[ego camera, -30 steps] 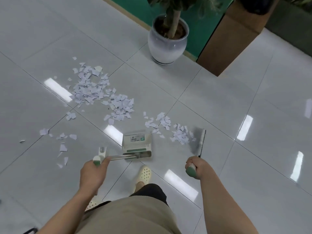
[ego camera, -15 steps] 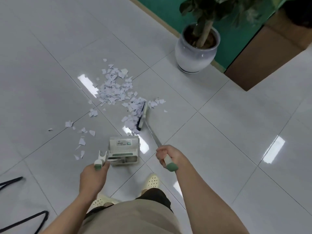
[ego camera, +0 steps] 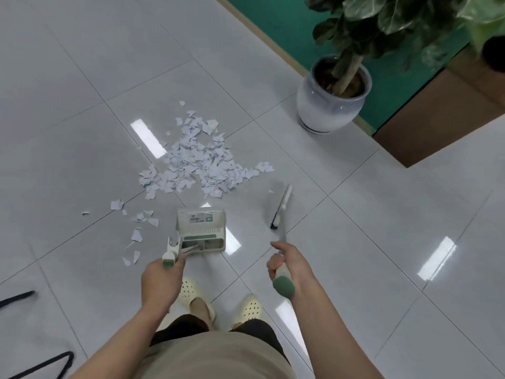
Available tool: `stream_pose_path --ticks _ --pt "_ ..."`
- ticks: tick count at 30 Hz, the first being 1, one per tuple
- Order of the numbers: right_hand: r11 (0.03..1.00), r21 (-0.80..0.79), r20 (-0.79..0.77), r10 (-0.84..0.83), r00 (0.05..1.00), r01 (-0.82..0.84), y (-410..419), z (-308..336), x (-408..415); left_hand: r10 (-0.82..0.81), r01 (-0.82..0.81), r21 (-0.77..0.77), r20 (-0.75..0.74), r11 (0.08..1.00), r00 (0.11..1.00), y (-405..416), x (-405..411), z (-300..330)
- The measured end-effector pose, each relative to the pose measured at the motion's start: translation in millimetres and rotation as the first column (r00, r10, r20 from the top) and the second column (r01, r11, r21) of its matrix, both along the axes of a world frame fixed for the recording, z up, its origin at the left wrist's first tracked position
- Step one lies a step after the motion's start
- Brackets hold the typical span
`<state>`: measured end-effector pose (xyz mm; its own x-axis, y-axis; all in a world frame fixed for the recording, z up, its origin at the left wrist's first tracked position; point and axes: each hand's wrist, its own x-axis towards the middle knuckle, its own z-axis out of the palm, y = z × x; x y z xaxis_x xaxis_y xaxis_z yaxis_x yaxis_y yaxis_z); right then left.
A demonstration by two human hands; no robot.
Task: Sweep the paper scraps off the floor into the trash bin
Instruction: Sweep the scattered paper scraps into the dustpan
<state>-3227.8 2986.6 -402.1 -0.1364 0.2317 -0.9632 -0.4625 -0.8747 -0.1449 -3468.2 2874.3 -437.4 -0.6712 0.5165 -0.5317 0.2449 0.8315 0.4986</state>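
Paper scraps (ego camera: 200, 162) lay mostly gathered in one heap on the floor (ego camera: 355, 228), just beyond the empty dustpan (ego camera: 201, 228), with strays to its left. The left hand (ego camera: 161, 280) gripped the dustpan handle; the right hand (ego camera: 289, 265) gripped the broom (ego camera: 281, 207). No trash bin was visible; collecting and dumping remained.
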Motion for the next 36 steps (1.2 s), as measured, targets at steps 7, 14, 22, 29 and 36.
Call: stream_pose_path --ticks 7,14,22,29,36 --pt "0.995 -0.084 0.203 -0.032 0.979 0.05 -11 -15 -19 -0.041 0.038 0.023 0.117 0.999 0.992 43 -51 -3" --pt "0.991 -0.074 0.185 0.126 0.975 -0.114 33 -24 -102 0.017 -0.024 0.027 0.218 0.999 0.976 73 -119 6" --pt "0.925 -0.065 -0.034 0.374 0.927 -0.375 109 -37 -193 0.104 -0.099 -0.035 0.203 0.994 0.974 88 -155 12" --pt "0.916 -0.191 -0.413 0.252 0.875 -0.354 237 -31 -206 0.29 -0.283 -0.073 0.11 0.956 0.951 134 -138 18" --pt "0.902 -0.171 -0.366 0.315 0.876 -0.395 298 15 -184 0.398 -0.397 -0.024 0.02 0.917 0.917 206 -102 34"
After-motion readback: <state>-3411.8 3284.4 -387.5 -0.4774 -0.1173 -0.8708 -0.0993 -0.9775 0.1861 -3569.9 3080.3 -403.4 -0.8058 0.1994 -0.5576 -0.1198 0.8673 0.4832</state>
